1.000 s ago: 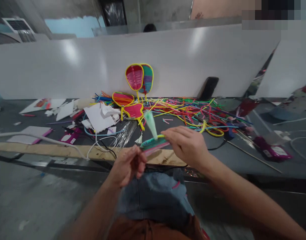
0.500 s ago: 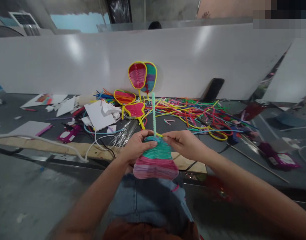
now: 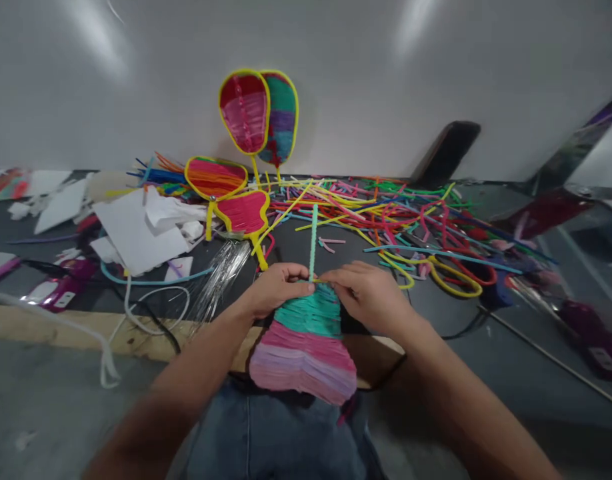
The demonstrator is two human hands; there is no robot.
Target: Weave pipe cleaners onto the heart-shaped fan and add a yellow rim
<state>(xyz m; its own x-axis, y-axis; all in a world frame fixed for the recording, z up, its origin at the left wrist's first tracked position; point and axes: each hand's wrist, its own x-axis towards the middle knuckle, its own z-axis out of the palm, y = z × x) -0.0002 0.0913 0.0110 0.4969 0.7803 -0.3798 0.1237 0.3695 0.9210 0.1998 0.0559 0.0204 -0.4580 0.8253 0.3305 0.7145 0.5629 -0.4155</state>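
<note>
Between my hands is a pipe-cleaner fan (image 3: 306, 360), striped teal, pink and lilac, its wide end toward me. A pale green twisted stem (image 3: 313, 243) sticks out from its narrow end, pointing away. My left hand (image 3: 279, 288) is closed on the narrow end beside the stem, thumb on top. My right hand (image 3: 366, 293) pinches a short yellow pipe cleaner (image 3: 322, 281) lying across the base of the stem. My fingers partly hide the fan's narrow end.
Finished-looking fans with yellow rims (image 3: 245, 112) lean on the white panel; others lie below. Loose pipe cleaners (image 3: 356, 207) spread behind my hands. White papers (image 3: 139, 230) and a purple glue-gun-like tool (image 3: 61, 287) lie left. A dark phone (image 3: 449, 153) leans right.
The view has tilted down and come closer to the table. Both hands keep hold at the fan's narrow end; my right fingers have curled in closer around the yellow pipe cleaner.
</note>
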